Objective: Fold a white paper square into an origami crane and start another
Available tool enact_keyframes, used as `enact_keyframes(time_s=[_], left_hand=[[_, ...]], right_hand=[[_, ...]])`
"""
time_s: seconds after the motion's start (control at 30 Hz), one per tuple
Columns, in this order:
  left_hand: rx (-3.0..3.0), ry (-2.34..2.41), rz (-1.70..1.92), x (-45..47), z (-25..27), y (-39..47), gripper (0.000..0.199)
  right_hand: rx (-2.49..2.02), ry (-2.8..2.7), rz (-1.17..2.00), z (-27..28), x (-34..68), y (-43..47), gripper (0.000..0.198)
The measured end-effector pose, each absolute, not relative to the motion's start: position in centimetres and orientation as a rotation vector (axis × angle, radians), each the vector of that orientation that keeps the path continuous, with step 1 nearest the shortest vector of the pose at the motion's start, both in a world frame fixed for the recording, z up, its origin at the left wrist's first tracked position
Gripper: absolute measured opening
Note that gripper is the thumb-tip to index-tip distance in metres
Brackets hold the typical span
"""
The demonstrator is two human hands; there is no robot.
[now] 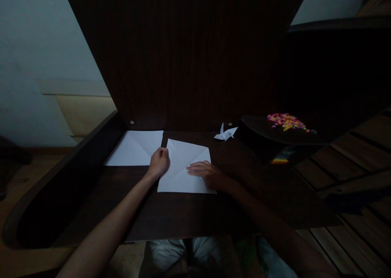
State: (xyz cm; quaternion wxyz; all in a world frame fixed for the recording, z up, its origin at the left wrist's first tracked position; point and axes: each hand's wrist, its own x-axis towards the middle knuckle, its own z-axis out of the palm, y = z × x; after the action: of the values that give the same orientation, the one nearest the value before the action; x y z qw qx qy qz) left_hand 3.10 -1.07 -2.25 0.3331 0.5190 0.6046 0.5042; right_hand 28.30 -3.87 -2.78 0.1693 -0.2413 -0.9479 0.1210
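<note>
A white sheet of paper (183,182) with diagonal creases lies on the dark desk, its surface opened out. At its left edge is my left hand (159,161), fingers curled closed on the margin; the fingertips are hidden. My right hand (207,174) rests on the right half of the sheet, fingers stretched out flat. Just left of my left hand lies a second creased white sheet (131,149). Behind the sheets, toward the right, stands a folded white paper crane (226,133).
A dark upright panel (189,58) rises behind the desk (171,219). Along the left runs a raised side board (58,184). On a dark shelf (259,127) to the right sits a heap of small pink, yellow and orange pieces (287,121).
</note>
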Motion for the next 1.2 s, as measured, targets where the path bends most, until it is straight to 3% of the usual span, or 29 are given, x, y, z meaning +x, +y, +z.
enact_keyframes(time_s=[0.3, 0.43, 0.53, 0.73, 1.03, 1.2], left_hand=[[1.423, 1.658, 1.216, 2.4, -1.7, -0.9, 0.01], [1.417, 1.493, 1.225, 2.9, -1.1, -1.1, 0.041], [1.372, 1.37, 1.255, 3.0, -0.6, -1.3, 0.049], [1.49, 1.398, 1.231, 2.4, -0.6, -1.3, 0.032], [1.567, 1.343, 1.24, 2.1, -0.3, -1.5, 0.031], [1.702, 1.395, 1.176, 1.8, 0.0, -1.9, 0.026]], right_hand=[[-0.7, -2.756, 0.172, -3.0, 28.6, -3.9, 0.062], [-0.671, -2.744, 0.057, -2.5, 28.3, -4.1, 0.053], [-0.678, -2.727, -0.069, -1.7, 28.2, -4.5, 0.047], [-0.719, -2.717, -0.287, -0.9, 27.7, -5.3, 0.046], [-0.81, -2.756, -0.133, -1.8, 27.5, -5.2, 0.054], [-0.889, -2.671, -0.266, -0.5, 28.1, -5.7, 0.057]])
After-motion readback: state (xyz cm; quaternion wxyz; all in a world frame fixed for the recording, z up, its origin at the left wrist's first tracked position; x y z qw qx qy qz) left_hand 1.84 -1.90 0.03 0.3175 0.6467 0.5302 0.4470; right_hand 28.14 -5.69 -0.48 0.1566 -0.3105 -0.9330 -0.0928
